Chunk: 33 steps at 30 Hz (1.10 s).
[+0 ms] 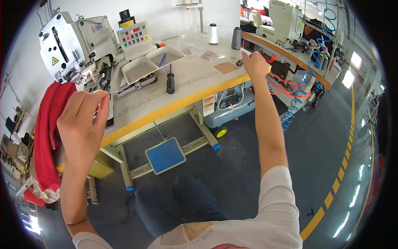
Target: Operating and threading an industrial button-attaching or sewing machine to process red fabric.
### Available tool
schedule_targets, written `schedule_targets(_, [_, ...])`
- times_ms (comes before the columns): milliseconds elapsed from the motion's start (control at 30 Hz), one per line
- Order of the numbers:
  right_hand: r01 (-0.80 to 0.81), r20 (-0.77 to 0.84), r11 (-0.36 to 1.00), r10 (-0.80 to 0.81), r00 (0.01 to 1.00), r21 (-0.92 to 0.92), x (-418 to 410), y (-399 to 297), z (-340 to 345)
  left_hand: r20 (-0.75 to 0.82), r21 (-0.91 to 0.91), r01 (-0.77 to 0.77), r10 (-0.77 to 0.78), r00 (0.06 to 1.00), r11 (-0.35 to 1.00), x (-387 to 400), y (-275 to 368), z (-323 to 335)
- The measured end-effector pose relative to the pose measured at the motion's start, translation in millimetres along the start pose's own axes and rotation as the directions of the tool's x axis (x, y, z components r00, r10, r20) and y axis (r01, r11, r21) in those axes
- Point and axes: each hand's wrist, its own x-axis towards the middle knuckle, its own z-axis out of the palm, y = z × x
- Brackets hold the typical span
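My left hand (pixel 81 119) is raised before the needle area of a button-sewing machine (pixel 76 49), thumb and forefinger pinched together. A thin pale strand (pixel 115 92), apparently thread, runs at its fingertips; the pinch point is partly hidden. Red fabric (pixel 46 133) hangs below the machine head, left of this hand. At the table's right end my right hand (pixel 255 63) is closed on a small white piece (pixel 245 50), its material unclear. Close to those fingers lie a small dark metal tool (pixel 239 62) and a flat tan square (pixel 226 68).
A white two-part tray (pixel 140 69) with a blue pen (pixel 161 60) and a black-handled screwdriver (pixel 170 83) occupy the table (pixel 189 84). White (pixel 213 34) and grey thread cones (pixel 236 39) stand behind. Below are a blue pedal (pixel 165 155) and an air compressor (pixel 230 109); a blue coiled hose (pixel 290 113) hangs right.
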Motion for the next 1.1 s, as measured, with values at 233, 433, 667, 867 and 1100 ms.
schedule_targets(233, [0.170,0.380,0.931,-0.037,0.924,-0.323,44.7,28.9,11.9,-0.063,-0.024,0.063,-0.064,0.996,0.998,4.5,3.6,0.9])
schedule_targets(433, [-0.083,0.267,0.950,0.000,0.964,0.301,2.5,-12.3,-17.4,-0.074,0.033,0.116,-0.114,0.991,0.993,-8.1,-5.9,-4.3])
schedule_targets(667, [-0.206,0.370,0.355,-0.496,0.786,0.912,-188.6,-134.0,-89.4,-0.217,-0.182,0.112,-0.151,0.964,0.977,-12.6,-9.3,27.5])
schedule_targets(867, [-0.349,0.386,0.178,-0.565,0.729,0.920,-235.4,-189.4,-58.0,-0.241,-0.249,0.168,-0.229,0.943,0.954,-13.4,-7.2,33.0])
schedule_targets(1100, [0.018,0.183,0.310,-0.606,0.774,0.951,-235.4,-202.4,-51.3,-0.251,-0.176,0.122,-0.165,0.954,0.977,-9.9,-7.2,32.7])
